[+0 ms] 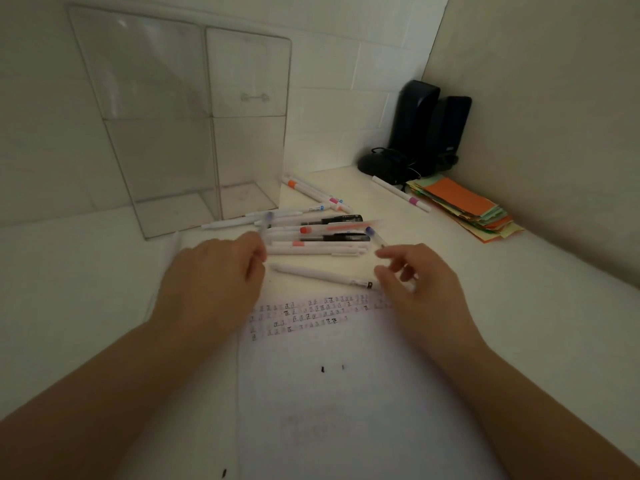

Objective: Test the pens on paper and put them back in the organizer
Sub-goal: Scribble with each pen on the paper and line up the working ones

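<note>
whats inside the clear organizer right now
No pens show inside the clear organizer; its compartments look bare. The pens lie on the desk in front of it. Nothing covers its interior.

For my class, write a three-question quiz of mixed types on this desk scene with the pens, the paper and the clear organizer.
1. True or false: the clear organizer already holds several pens.
2. Multiple choice: the stack of coloured paper slips lies (a) at the far right near the wall, (b) inside the organizer, (c) under the left hand.
3. Fill in: the white pen nearest the right hand lies on the ____, just above the rows of test marks.

Key: 1 false; 2 a; 3 paper.
</note>
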Tool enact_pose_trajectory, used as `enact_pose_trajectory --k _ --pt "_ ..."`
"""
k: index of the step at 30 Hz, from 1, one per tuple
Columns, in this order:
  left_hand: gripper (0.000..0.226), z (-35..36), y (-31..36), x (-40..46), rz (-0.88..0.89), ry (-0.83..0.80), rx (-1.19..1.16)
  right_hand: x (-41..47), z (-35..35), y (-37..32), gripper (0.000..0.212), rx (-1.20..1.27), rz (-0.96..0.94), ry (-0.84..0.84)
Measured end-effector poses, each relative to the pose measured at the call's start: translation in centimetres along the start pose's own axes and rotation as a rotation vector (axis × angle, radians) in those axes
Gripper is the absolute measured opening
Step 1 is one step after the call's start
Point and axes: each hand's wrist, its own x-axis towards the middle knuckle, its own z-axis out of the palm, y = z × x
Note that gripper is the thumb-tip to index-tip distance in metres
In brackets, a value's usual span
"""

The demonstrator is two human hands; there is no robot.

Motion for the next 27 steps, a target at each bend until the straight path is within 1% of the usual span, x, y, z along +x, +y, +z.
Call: enact_pose_trajectory --k 2,4,9,11,13,14,15,16,18,20,21,22,24,25,27 --pt "0.032 0.0 0.1 -0.2 -0.029 -0.057 0.157 0.1 0.9 0.2 0.029 -0.189 -0.068 -0.124" --pt "0.038 -0.1 0.4 -0.4 -0.046 -0.087 0.255 0.2 1.2 0.0 0.036 -0.262 -0.096 -0.195" --pt "0.051 -0.7 -0.1 0.0 -0.149 -0.112 0.422 0.3 1.0 -0.3 0.028 -0.246 -0.125 -0.163" --pt "0.053 -0.6 -0.1 -0.1 -0.124 -0.067 0.446 0.4 1.0 -0.4 0.023 -0.135 -0.107 -0.107" --pt "0.05 -0.3 0.2 0.0 0.011 0.029 0.35 0.4 0.6 -0.6 0.011 0.104 -0.032 -0.042" --pt "0.045 0.0 0.3 0.0 0.112 0.062 0.283 0.4 0.4 -0.7 0.01 0.221 0.013 -0.037" --pt "0.04 0.4 0.4 0.0 0.224 0.1 0.213 0.3 0.2 -0.9 0.014 0.32 0.057 -0.059" --pt "0.035 0.9 0.5 -0.1 0.324 0.088 0.131 0.3 0.0 -1.0 0.018 0.437 0.101 -0.1" --pt "0.031 1.4 0.9 -0.5 0.469 -0.012 -0.071 0.1 -0.2 -1.3 0.018 0.742 0.179 -0.209" --pt "0.045 1.3 1.3 -1.0 0.513 -0.15 -0.279 0.0 -0.2 -1.4 0.016 0.978 0.204 -0.302" --pt "0.051 1.2 1.5 -1.1 0.526 -0.206 -0.351 0.0 -0.1 -1.4 0.018 1.038 0.204 -0.346" --pt "0.054 1.2 1.7 -1.2 0.557 -0.232 -0.389 -0.1 0.0 -1.4 0.024 1.08 0.201 -0.385" --pt "0.051 1.3 1.9 -1.3 0.617 -0.202 -0.428 -0.2 0.1 -1.6 0.038 1.118 0.177 -0.452" --pt "0.047 1.3 1.9 -1.2 0.621 -0.183 -0.44 -0.3 0.2 -1.7 0.041 1.111 0.163 -0.474" --pt "0.042 1.4 1.8 -1.1 0.622 -0.144 -0.448 -0.4 0.2 -1.8 0.037 1.095 0.161 -0.487"
